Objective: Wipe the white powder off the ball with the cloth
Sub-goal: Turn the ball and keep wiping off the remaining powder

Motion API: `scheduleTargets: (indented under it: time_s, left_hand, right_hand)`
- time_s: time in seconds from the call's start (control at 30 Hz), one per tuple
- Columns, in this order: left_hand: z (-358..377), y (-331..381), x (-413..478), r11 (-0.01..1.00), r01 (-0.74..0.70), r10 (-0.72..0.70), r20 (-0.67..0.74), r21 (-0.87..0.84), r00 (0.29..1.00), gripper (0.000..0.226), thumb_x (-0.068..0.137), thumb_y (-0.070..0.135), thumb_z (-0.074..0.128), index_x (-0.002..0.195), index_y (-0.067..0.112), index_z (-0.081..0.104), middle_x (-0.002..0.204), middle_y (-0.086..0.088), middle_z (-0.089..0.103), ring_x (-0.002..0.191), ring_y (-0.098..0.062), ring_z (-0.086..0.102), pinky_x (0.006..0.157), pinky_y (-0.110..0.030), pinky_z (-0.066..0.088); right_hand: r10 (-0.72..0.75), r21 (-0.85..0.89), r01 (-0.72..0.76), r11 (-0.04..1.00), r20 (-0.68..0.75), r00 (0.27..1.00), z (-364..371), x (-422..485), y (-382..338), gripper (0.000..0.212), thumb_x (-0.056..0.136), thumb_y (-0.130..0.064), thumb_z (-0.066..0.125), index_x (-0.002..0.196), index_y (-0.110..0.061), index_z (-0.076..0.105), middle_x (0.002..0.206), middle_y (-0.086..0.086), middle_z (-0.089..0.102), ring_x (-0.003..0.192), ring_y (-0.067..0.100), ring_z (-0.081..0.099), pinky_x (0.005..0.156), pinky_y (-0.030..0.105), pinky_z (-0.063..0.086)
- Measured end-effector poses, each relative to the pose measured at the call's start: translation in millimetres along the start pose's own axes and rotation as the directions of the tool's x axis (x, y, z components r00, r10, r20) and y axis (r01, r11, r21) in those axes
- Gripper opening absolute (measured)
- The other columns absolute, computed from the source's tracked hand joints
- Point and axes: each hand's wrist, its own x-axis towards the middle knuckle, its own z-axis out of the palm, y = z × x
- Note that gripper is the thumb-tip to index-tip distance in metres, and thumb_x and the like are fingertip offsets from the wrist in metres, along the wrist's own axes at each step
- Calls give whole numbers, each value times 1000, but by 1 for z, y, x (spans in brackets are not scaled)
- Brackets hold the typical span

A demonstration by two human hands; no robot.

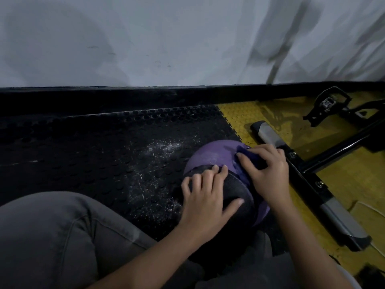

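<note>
Right hand [268, 170] grips bunched dark-blue cloth [253, 156], long axis unclear, atop purple-and-black round ball [210, 153]; left hand [206, 197], fingers spread, rests on near side.

The studded black mat [73, 147] bears the ball [210, 153] and scattered powder [164, 146]; yellow tiles [235, 115] bear a metal frame [333, 215].

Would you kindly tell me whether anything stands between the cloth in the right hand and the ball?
Nothing visible does. The right hand holds the cloth directly against the purple side of the ball. The left hand rests on the ball nearer the person, beside the cloth, not under it.
</note>
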Motion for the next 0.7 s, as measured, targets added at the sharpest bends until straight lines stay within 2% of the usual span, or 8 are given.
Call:
scheduleTargets:
  time_s: [0.1, 0.2, 0.27, 0.4, 0.5, 0.57, 0.63, 0.7]
  left_hand:
    - [-13, -13, 24, 981, -62, 79, 84, -182, 993, 67, 76, 64, 37, 129, 24, 44, 119, 2, 49, 103, -20, 46, 84, -31, 24]
    - [-21, -36, 59, 942, 25, 57, 232, -334, 971, 76, 75, 69, 44, 138, 28, 35, 130, 4, 29, 117, -11, 25, 90, -27, 17]
    - [-23, -47, 80, 941, 90, 13, 302, -325, 953, 65, 82, 56, 56, 138, 28, 37, 135, 5, 29, 123, -14, 25, 97, -30, 17]
    - [-14, -59, 110, 920, 167, -5, 415, -354, 910, 43, 91, 40, 52, 131, 25, 47, 136, 3, 37, 127, -19, 31, 106, -37, 23]
    - [-2, -62, 121, 756, 374, -58, 513, -538, 856, 36, 95, 36, 46, 128, 21, 51, 132, -1, 44, 124, -16, 41, 107, -33, 31]
    - [4, -57, 119, 648, 469, -41, 587, -601, 809, 43, 94, 41, 44, 133, 23, 46, 137, 1, 41, 128, -13, 39, 105, -26, 30]
    - [13, -51, 114, 591, 485, 23, 615, -644, 788, 62, 83, 57, 46, 139, 31, 37, 147, 7, 32, 135, -10, 29, 112, -32, 25]
    - [17, -46, 110, 588, 425, 100, 584, -688, 806, 70, 70, 73, 50, 134, 48, 34, 147, 16, 28, 136, -6, 25, 114, -41, 23]
  right_hand:
    - [-16, 114, 7, 993, 80, 997, -10, 11, 20, 13, 78, -29, 70, 85, -18, 67, 85, -1, 60, 82, 16, 49, 78, 9, 30]
    - [20, 188, -45, 981, 130, 991, -18, 22, 42, 9, 80, -23, 70, 83, -16, 65, 83, -2, 60, 80, 11, 51, 83, 27, 38]
    - [89, 213, -119, 970, 147, 985, -20, 25, 54, 6, 82, -14, 70, 86, -15, 65, 83, -6, 60, 79, 15, 54, 79, 36, 41]
    - [226, 339, -261, 904, 139, 964, -22, 23, 68, 8, 83, -10, 67, 91, -6, 67, 82, -8, 61, 71, -5, 55, 69, 13, 41]
    - [277, 412, -301, 860, 118, 954, -23, 19, 72, 4, 83, -9, 67, 86, -13, 65, 82, -5, 62, 69, -7, 55, 66, 9, 40]
    - [259, 416, -279, 865, 106, 960, -25, 17, 72, 11, 83, -10, 67, 83, -21, 64, 82, -4, 63, 70, -7, 56, 67, 8, 41]
    - [229, 414, -253, 874, 106, 968, -25, 15, 73, 9, 81, -19, 69, 83, -27, 64, 86, -4, 64, 76, -2, 57, 71, 12, 42]
    - [183, 413, -214, 885, 114, 977, -22, 14, 70, 10, 78, -33, 73, 84, -29, 66, 91, -4, 66, 86, 11, 60, 78, 24, 45]
